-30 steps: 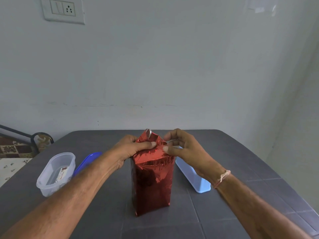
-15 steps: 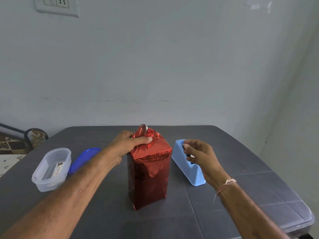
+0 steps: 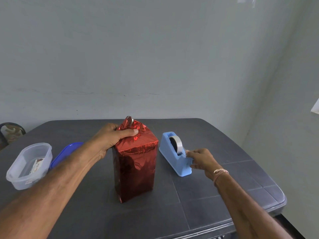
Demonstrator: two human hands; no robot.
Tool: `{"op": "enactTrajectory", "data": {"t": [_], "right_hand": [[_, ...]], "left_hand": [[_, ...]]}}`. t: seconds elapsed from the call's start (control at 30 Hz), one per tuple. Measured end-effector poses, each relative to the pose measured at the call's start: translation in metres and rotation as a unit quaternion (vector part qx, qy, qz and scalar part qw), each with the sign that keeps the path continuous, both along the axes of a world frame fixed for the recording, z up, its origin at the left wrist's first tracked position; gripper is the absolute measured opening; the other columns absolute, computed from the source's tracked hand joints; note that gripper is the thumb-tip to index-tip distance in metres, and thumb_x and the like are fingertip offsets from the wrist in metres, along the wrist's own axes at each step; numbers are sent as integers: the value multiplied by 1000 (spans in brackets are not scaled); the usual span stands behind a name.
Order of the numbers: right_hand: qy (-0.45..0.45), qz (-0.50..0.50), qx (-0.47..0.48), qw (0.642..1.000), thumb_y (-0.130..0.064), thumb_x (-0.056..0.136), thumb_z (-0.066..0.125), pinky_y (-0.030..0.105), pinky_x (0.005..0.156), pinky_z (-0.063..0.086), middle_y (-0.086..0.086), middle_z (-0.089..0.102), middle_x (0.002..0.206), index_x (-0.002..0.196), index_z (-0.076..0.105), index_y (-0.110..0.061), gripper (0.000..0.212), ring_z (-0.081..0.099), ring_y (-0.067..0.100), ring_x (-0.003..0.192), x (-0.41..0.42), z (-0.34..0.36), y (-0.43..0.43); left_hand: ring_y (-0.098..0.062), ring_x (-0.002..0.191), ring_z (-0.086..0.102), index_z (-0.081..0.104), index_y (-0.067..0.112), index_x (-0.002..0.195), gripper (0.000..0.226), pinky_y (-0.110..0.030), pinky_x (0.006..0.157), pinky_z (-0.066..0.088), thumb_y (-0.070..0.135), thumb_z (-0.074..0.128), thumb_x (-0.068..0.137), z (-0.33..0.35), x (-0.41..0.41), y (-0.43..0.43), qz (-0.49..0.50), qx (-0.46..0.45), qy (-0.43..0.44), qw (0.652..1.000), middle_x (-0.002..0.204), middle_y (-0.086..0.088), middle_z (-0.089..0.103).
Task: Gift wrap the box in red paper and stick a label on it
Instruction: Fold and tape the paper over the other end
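- The box, wrapped in shiny red paper, stands upright near the middle of the dark grey table.
- Your left hand grips the gathered paper at the top of the box. The thumb lies across the near side of the folds, and the other fingers are hidden behind them.
- A small silver tip of paper sticks up above your left hand, at the far side of the top.
- A light blue tape dispenser stands just to the right of the box, apart from it. The tape roll sits in its far part.
- Your right hand is at the near end of the dispenser, with thumb and fingers closing narrow at the cutter. I cannot tell if they already hold the end of the tape.
- A pale thread bracelet is around your right wrist.
- On the left, well apart from the box, stands a clear plastic container with a small printed label lying inside.
- A blue lid lies between the container and your left forearm. The forearm covers its near part, so your arm stands between the container and the box.
- A chair shows at the far left edge, beside the table.
- Nothing lies between your right hand and the box except the dispenser itself.
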State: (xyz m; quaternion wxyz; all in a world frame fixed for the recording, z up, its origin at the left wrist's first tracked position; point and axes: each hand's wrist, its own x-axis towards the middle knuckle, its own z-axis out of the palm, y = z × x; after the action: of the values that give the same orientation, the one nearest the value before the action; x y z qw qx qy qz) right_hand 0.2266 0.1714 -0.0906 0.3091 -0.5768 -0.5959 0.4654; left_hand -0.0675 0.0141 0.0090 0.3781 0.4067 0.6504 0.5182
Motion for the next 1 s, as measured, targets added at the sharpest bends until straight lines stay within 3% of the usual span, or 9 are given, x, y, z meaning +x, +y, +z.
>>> {"op": "enactTrajectory", "data": {"t": [0.1, 0.23, 0.4, 0.5, 0.6, 0.7, 0.8, 0.93, 1.0], "right_hand": [[8, 12, -32, 999, -28, 95, 72, 35, 73, 65, 15, 68, 114, 108, 70, 0, 31, 70, 30, 102, 2, 10, 1], [12, 40, -58, 997, -21, 95, 73, 37, 69, 65, 20, 66, 117, 108, 67, 5, 29, 70, 34, 100, 3, 24, 3], [-42, 52, -82, 994, -20, 94, 74, 45, 79, 64, 21, 61, 123, 122, 62, 7, 41, 70, 39, 104, -3, 37, 7], [-46, 51, -93, 993, -15, 93, 75, 50, 81, 63, 23, 60, 126, 123, 61, 8, 41, 70, 41, 104, -5, 40, 9], [-22, 41, -108, 993, -14, 94, 72, 53, 83, 62, 21, 58, 127, 124, 61, 6, 37, 69, 41, 103, -7, 41, 9], [27, 30, -124, 991, -13, 97, 67, 54, 83, 61, 19, 57, 125, 113, 64, 0, 20, 69, 39, 102, -7, 40, 4], [63, 19, -132, 989, -16, 99, 63, 52, 77, 62, 18, 58, 127, 126, 62, 1, 32, 68, 38, 102, -6, 37, 1], [99, 14, -129, 987, -18, 100, 62, 46, 65, 64, 15, 57, 128, 129, 60, -1, 34, 66, 37, 107, -3, 30, -4], [117, 15, -118, 986, -18, 100, 63, 46, 69, 64, 17, 61, 126, 128, 61, 1, 34, 68, 36, 107, 1, 24, -6]], "left_hand": [[-14, 66, 74, 76, 8, 93, 29, -17, 54, 55, 27, 87, 75, 1, 1, 0, 4, 0, -6, 1000, 83, -9, 79], [-15, 68, 74, 76, 7, 95, 32, -16, 53, 54, 29, 87, 75, 1, 1, 0, 1, -4, -4, 1000, 85, -10, 79], [-21, 77, 74, 75, 3, 101, 41, -25, 66, 53, 30, 87, 73, 0, 0, 1, 3, -4, -8, 1000, 88, -12, 79], [-22, 78, 74, 74, 2, 105, 46, -25, 66, 52, 31, 88, 72, 0, -1, 2, 6, -6, -11, 1000, 86, -11, 79], [-21, 76, 73, 75, 1, 104, 47, -25, 65, 52, 32, 88, 71, -1, -1, 2, 6, -8, -12, 1000, 84, -10, 79], [-21, 76, 73, 75, 0, 105, 46, -25, 66, 53, 30, 88, 73, -2, -1, 2, 7, -7, -13, 1000, 86, -11, 79], [-23, 81, 73, 75, 1, 105, 48, -27, 69, 53, 32, 88, 71, -2, -2, 2, 9, -7, -14, 1000, 89, -13, 79], [-25, 83, 74, 75, 2, 106, 51, -28, 71, 55, 32, 89, 68, -2, -2, 1, 6, -8, -16, 1000, 91, -13, 79], [-26, 85, 74, 75, 2, 107, 56, -29, 72, 56, 34, 89, 63, -1, -1, -1, 8, -8, -19, 1000, 92, -13, 79]]}}
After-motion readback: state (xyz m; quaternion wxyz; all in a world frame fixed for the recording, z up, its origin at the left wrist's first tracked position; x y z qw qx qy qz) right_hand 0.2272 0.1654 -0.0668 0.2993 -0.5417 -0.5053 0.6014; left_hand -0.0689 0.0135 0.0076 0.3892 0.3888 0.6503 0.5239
